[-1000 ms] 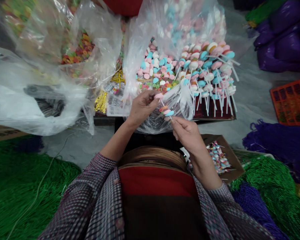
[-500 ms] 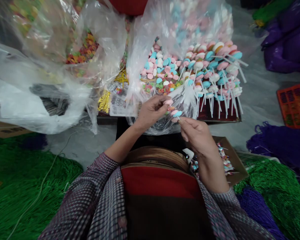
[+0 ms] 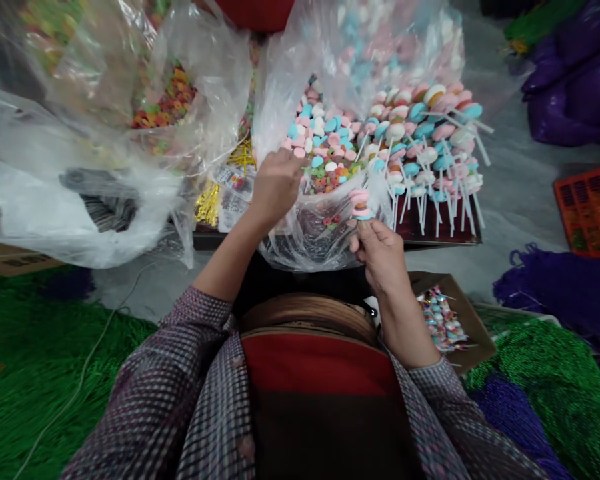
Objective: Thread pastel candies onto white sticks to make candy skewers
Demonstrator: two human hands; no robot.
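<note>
In my right hand point(image 3: 380, 247) a marshmallow skewer point(image 3: 360, 205) stands upright, pinched at its lower end between thumb and fingers. Pink pieces show above, with an orange-brown layer between them and a blue piece at the bottom. My left hand point(image 3: 277, 185) is over the left edge of the plastic bag point(image 3: 305, 237), its fingertips beside loose pink, white and blue candies point(image 3: 325, 130). Those fingers point down and are blurred, so what they hold, if anything, is hidden. Small ring gummies point(image 3: 330, 175) lie just right of the left hand.
Finished candy skewers point(image 3: 430, 147) are piled at the table's right edge, sticks toward me. Gold twist ties point(image 3: 209, 203) and printed cards point(image 3: 235, 217) lie left. A cardboard box point(image 3: 473, 327) with wrapped candies stands low right. Green stringy bundles point(image 3: 55, 373) cover the floor left.
My left hand has left the skewer's top and moved left and up to the loose candies. My right hand has raised the skewer from tilted to upright.
</note>
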